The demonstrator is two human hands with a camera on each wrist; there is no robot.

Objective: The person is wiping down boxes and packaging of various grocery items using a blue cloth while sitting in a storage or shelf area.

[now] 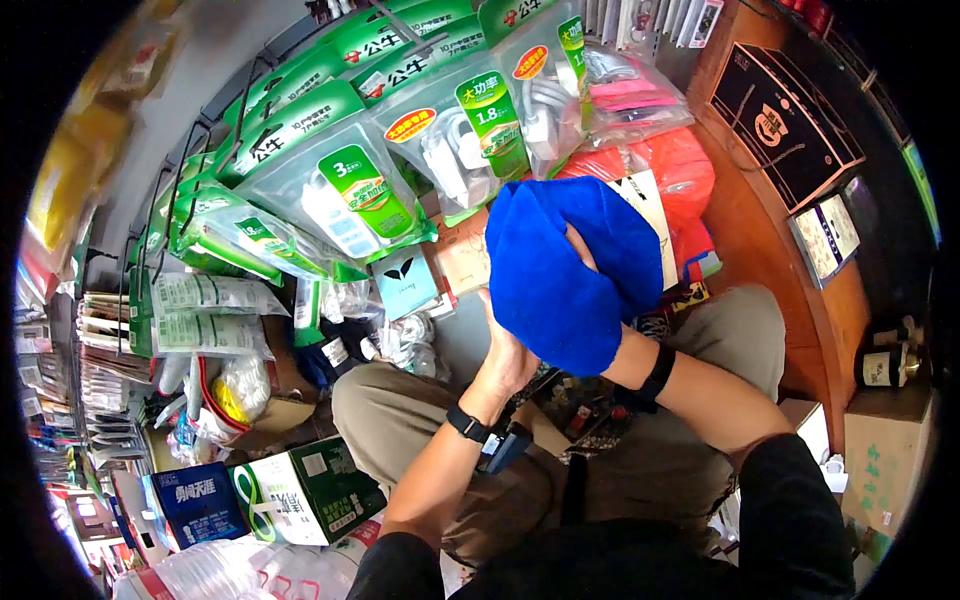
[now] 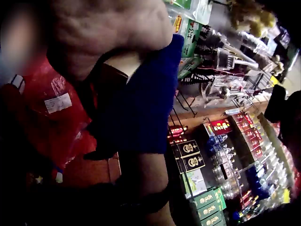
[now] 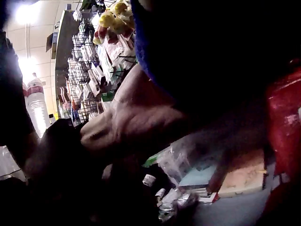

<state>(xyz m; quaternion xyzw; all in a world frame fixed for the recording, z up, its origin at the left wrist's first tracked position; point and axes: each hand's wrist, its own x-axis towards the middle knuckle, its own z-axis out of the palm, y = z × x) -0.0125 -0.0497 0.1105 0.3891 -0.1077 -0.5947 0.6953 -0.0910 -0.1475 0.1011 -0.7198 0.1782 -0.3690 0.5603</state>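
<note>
A bright blue cloth (image 1: 560, 290) is bunched over the lap in the head view. My left hand (image 1: 512, 352) grips its lower left edge, with part of the fingers hidden behind the fabric. From the right, my right hand (image 1: 582, 248) reaches under the cloth; only a strip of skin shows in the fold, and I cannot tell how its fingers lie. In the left wrist view, the cloth (image 2: 146, 103) hangs between the left hand (image 2: 113, 33) and the right forearm. Dark cloth edges cover the left fingertips in the right wrist view.
Hanging green-and-clear packs (image 1: 370, 190) of power strips crowd the front. A red plastic bag (image 1: 685, 180) lies behind the cloth, with a light blue booklet (image 1: 408, 283) to the left. Boxes (image 1: 310, 490) stand at lower left; a black carton (image 1: 785, 125) is at the right.
</note>
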